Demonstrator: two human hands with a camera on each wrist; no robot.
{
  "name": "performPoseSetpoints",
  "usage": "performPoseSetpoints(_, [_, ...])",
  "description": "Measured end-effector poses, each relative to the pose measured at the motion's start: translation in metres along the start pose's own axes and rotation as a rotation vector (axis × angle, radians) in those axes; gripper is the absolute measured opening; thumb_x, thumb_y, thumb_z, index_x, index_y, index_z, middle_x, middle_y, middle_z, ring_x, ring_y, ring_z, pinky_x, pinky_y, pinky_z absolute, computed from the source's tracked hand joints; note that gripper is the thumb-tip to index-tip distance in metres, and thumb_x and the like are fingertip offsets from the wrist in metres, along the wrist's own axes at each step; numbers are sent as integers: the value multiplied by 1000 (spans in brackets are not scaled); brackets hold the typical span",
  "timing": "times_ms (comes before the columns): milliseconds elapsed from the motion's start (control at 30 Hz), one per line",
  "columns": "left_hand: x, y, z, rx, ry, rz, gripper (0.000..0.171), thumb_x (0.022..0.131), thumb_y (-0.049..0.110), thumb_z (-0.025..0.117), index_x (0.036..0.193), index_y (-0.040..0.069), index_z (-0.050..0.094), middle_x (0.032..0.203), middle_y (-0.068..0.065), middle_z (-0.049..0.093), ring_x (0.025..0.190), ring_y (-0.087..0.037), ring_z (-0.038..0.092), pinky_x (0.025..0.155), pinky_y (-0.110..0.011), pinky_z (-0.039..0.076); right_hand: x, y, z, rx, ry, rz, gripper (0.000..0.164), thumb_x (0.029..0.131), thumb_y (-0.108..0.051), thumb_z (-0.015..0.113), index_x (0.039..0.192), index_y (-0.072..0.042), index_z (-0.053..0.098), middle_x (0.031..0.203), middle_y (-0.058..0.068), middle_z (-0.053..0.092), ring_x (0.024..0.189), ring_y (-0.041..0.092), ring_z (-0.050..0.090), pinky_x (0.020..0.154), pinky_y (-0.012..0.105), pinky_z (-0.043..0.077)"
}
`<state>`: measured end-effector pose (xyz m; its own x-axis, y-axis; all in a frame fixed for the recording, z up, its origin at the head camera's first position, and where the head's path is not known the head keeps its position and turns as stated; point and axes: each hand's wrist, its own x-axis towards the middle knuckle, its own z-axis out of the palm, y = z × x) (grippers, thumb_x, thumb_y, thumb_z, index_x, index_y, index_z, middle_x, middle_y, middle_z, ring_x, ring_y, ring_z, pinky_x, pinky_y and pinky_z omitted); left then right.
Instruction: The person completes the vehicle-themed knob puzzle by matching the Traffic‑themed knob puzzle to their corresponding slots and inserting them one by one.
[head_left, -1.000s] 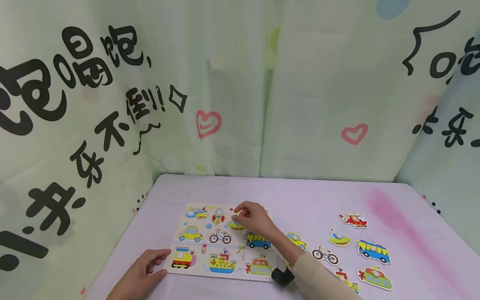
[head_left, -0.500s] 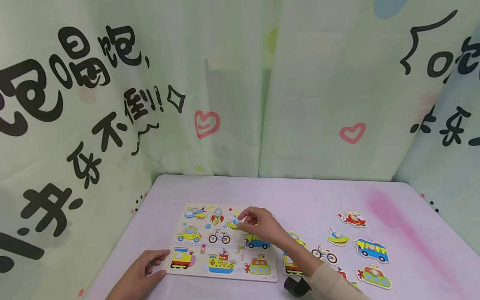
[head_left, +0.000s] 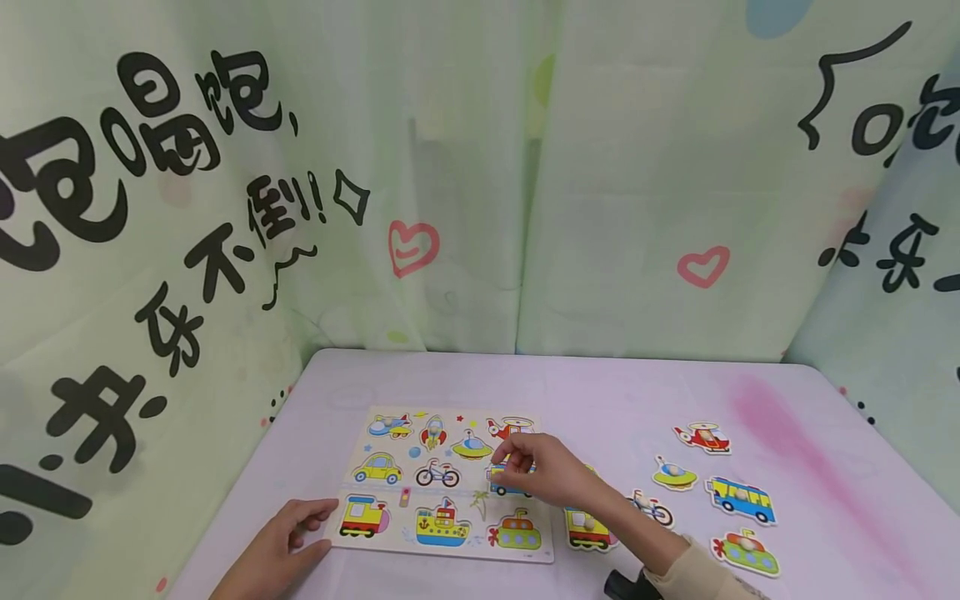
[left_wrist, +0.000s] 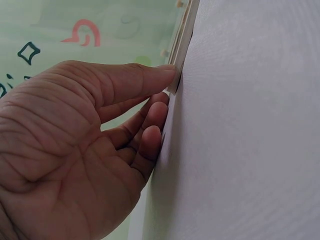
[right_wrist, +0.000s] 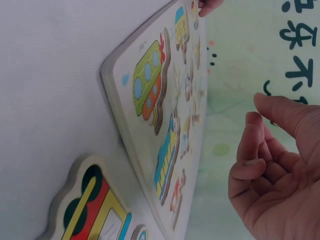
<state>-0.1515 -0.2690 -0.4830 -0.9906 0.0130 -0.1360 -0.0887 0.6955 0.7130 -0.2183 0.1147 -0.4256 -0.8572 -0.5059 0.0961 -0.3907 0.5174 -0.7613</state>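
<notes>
My left hand (head_left: pixel 277 546) rests on the table at the lower left of a wooden puzzle board (head_left: pixel 442 554); in the left wrist view its straight thumb touches the board's edge. Vehicle pictures fill the board, among them a train, a ship and a submarine (right_wrist: pixel 147 77) in cut-out recesses. My right hand (head_left: pixel 536 467) hovers over the board's right side, covering part of the bus picture. Its fingers are loosely bent, and in the right wrist view thumb and index are apart with nothing between them. A loose train piece (head_left: pixel 588 531) lies just right of the board, partly under the forearm.
Further right lie loose pieces: a helicopter (head_left: pixel 703 438), a flying saucer (head_left: pixel 674 475), a bus (head_left: pixel 741 500), a submarine (head_left: pixel 746 553) and a bicycle (head_left: pixel 652 508), partly hidden by the arm. A printed curtain (head_left: pixel 600 208) hangs around the table (head_left: pixel 840 517).
My right hand has moved right and toward me, from over the flying saucer picture to beside the bus picture, uncovering the helicopter picture. The left hand stays put.
</notes>
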Motion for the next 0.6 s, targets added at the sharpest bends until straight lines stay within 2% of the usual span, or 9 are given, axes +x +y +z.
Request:
performPoseSetpoints(333, [-2,1,-1,0,3,15,49,87,11,80,134,10,64,112,2,58,99,-15,50,78,-22,46,-20,7,-15,-6,5,23,23,91,-25,79,105,-8,70,82,-4,58,75,11,55,63,23,45])
performPoseSetpoints(600, [-3,0,-1,-1,3,18,49,87,12,80,134,11,64,116,3,59,99,-13,51,80,-22,46,-37,14,-29,-18,29,106,28,91,-29,79,109,-9,70,83,-4,58,77,14,56,64,23,47])
